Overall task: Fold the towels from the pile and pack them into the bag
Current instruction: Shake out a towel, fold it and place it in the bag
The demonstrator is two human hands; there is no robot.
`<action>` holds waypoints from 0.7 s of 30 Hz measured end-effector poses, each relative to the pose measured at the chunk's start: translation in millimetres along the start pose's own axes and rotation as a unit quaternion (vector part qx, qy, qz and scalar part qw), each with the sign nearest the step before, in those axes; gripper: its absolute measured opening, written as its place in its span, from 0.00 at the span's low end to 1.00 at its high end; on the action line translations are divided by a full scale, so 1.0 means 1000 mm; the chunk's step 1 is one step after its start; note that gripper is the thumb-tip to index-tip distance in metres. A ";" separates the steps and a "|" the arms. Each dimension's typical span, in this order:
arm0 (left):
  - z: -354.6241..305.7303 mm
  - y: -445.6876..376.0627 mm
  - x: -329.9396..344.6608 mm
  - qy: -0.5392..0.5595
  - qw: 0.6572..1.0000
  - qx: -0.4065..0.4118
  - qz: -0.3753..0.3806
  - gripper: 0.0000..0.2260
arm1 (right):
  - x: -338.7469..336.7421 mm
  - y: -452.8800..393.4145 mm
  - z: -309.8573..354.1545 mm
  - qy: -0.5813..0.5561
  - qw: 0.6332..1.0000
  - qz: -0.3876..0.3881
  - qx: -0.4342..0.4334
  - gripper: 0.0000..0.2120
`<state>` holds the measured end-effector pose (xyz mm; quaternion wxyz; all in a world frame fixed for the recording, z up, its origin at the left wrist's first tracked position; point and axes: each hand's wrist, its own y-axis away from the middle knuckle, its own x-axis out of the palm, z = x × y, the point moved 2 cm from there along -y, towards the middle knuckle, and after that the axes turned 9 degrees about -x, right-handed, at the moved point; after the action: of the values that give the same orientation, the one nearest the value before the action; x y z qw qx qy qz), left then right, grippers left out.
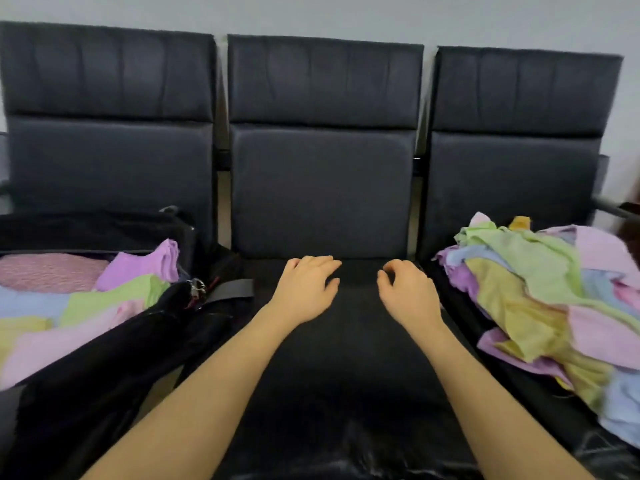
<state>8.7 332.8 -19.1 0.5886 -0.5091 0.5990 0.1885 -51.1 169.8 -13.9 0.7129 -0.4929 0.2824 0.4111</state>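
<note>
- I am finding no readable text, label, brand, number or sign anywhere in this view; nothing legible is showing on any item.

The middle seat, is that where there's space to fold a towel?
Yes. The middle seat is bare between the bag on the left and the towel pile on the right; only the left hand and right hand are over it. Both side seats are crowded.

I see the unfolded pastel towel pile [554, 299] heaped on the right seat; the open black bag [104, 334], left seat, holds folded towels [69, 306].
</note>
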 end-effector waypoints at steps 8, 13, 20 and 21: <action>-0.158 -0.049 0.059 0.080 0.992 0.089 0.046 0.17 | -0.066 0.010 -0.160 0.065 0.988 -0.039 0.137 0.14; -0.229 -0.074 0.095 0.110 0.984 0.112 0.086 0.15 | -0.083 0.028 -0.226 0.148 0.973 -0.059 0.167 0.20; -0.292 -0.108 0.137 0.108 0.976 0.134 0.134 0.19 | -0.090 0.030 -0.286 0.146 0.966 -0.034 0.211 0.15; -0.297 -0.113 0.142 0.108 0.975 0.133 0.142 0.20 | -0.091 0.030 -0.290 0.138 0.968 -0.052 0.202 0.13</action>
<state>-19.3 -13.8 -34.5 0.5500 -0.3533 0.7450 0.1329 -121.7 -123.7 -57.5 0.7723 -0.4042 0.4293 0.2362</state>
